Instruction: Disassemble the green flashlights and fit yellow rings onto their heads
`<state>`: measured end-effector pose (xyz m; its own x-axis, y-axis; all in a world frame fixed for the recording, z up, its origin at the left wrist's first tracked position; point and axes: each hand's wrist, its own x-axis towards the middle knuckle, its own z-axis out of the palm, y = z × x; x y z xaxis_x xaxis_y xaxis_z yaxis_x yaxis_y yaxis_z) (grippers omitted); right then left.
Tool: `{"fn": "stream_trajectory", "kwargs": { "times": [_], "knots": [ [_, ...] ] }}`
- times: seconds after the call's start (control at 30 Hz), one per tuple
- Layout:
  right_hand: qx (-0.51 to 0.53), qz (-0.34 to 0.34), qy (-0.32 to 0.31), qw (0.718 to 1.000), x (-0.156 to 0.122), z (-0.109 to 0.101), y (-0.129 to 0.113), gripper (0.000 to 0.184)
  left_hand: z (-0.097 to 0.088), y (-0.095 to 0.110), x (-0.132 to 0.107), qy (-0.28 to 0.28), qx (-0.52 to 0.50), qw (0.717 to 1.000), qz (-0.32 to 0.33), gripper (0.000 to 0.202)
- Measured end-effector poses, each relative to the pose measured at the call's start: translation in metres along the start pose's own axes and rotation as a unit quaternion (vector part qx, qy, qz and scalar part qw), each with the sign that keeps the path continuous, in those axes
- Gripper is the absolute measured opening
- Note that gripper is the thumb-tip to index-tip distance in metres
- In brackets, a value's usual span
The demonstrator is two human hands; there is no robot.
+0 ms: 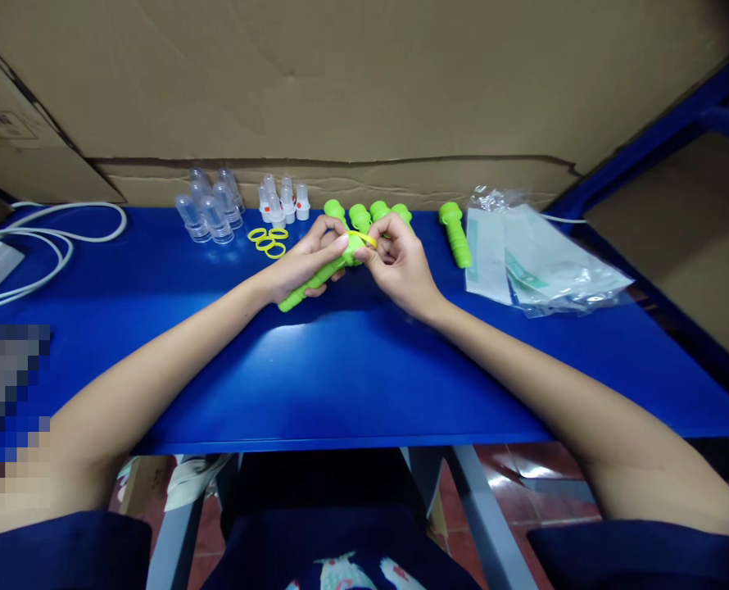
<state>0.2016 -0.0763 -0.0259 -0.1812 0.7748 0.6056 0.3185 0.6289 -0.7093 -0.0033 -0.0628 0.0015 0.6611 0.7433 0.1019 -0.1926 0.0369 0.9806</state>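
Tube (301, 296), ribbed green, gripped by left hand (308, 257); yellow ring (365, 238), pinched by right hand (400, 264), could be lost if overstretched.

Wears dark navy shirt (340, 533). Has short, loose sleeves, left sleeve (63, 551) and right sleeve (640, 553) alike, plain-hemmed near the elbows. Carries pale print (345, 572) with reddish touches on front, partly in view. Leaves forearms (205, 348), left hand (311, 256) and right hand (402, 269) bare.
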Motion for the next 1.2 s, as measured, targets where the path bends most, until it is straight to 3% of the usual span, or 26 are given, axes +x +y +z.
{"fn": "stream_trajectory", "kwargs": {
  "times": [0.2,0.53,0.83,1.2],
  "knots": [
    [-0.013,-0.026,-0.068,0.997,0.004,-0.001,-0.009,0.053,-0.001,0.017,-0.004,-0.01,-0.006,0.997,-0.076,0.038],
    [0.01,0.008,-0.117,0.993,0.005,-0.003,-0.019,0.059,0.007,0.02,-0.003,0.017,-0.062,0.99,-0.123,0.036],
    [-0.053,0.008,-0.043,0.998,0.004,0.001,-0.022,0.064,0.019,0.018,-0.001,0.063,-0.055,0.994,-0.069,0.043],
    [-0.045,-0.016,-0.004,0.999,0.001,0.006,-0.008,0.06,0.013,0.011,0.002,0.065,-0.085,0.993,-0.049,0.048]
  ]
}}
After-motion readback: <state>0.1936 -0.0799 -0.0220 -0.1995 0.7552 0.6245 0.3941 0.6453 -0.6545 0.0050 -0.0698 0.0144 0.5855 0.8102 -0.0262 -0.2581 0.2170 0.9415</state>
